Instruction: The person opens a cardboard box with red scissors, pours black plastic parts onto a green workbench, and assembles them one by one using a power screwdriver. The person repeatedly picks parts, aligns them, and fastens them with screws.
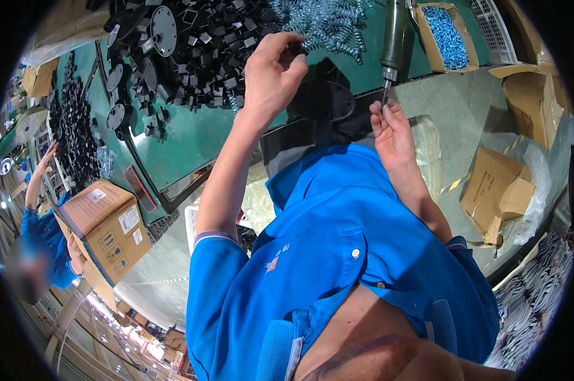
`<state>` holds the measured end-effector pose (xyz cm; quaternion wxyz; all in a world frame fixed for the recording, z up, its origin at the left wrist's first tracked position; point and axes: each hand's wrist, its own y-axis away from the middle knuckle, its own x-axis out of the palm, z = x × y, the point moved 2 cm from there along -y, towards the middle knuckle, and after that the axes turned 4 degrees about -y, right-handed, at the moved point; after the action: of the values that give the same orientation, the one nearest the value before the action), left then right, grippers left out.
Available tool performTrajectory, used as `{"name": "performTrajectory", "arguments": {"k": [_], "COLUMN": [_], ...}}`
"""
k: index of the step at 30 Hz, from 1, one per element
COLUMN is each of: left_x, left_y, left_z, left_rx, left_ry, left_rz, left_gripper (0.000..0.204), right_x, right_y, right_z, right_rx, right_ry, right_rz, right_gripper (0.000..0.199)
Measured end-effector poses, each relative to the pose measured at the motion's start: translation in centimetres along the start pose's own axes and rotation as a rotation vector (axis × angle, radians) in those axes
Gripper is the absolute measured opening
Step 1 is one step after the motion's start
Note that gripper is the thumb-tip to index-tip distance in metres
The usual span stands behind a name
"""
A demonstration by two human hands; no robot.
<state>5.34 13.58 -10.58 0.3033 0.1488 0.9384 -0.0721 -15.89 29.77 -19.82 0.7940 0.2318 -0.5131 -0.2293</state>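
Observation:
At the near edge of the springs, my left hand (271,75) is closed, its thumb and fingers curled over something dark that I cannot make out. Just right of it on the green table sits a black plastic part with a round disc (328,100). A dark green power screwdriver (396,38) hangs bit-down at the upper right. Under its thin bit is my right hand (393,132), palm up, with thumb and fingertips pinched together at the bit's tip. Whatever small thing lies between those fingertips is hidden.
Black square caps (214,54) are heaped at the upper left, beside blue-silver springs (328,22). A carton of blue screws (444,38) stands right of the screwdriver. Opened cardboard boxes (495,187) lie at the right. At the left, another person is behind a large carton (112,232).

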Motion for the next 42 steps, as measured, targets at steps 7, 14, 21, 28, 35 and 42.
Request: {"name": "performTrajectory", "arguments": {"k": [7,14,21,28,35,42], "left_x": [-1.2,2.1,2.7,2.5,-0.7,-1.2], "left_y": [-0.9,-2.6,-3.4,-4.4,-3.3,-1.0], "left_z": [1.8,0.6,1.4,1.2,1.1,-0.1], "left_rx": [-0.385,0.151,0.221,0.299,0.003,-0.393], "left_ry": [0.376,-0.542,-0.747,-0.91,0.046,0.723], "left_rz": [0.174,-0.034,-0.117,0.013,-0.039,-0.036], "left_gripper": [0.019,0.02,0.018,0.016,0.019,0.021], "right_x": [0.5,0.8,1.2,1.9,10.7,18.1], "right_y": [0.7,0.9,0.5,0.7,0.7,-4.9], "right_z": [-0.2,-0.1,-0.1,3.2,6.0,1.4], "right_rx": [-0.005,-0.072,-0.117,-0.337,-0.657,-0.307], "right_ry": [0.051,0.102,0.09,0.569,0.847,1.067], "right_rz": [0.036,0.037,0.031,-0.086,0.277,0.554], "right_gripper": [0.015,0.019,0.02,0.027,0.021,0.023]}}
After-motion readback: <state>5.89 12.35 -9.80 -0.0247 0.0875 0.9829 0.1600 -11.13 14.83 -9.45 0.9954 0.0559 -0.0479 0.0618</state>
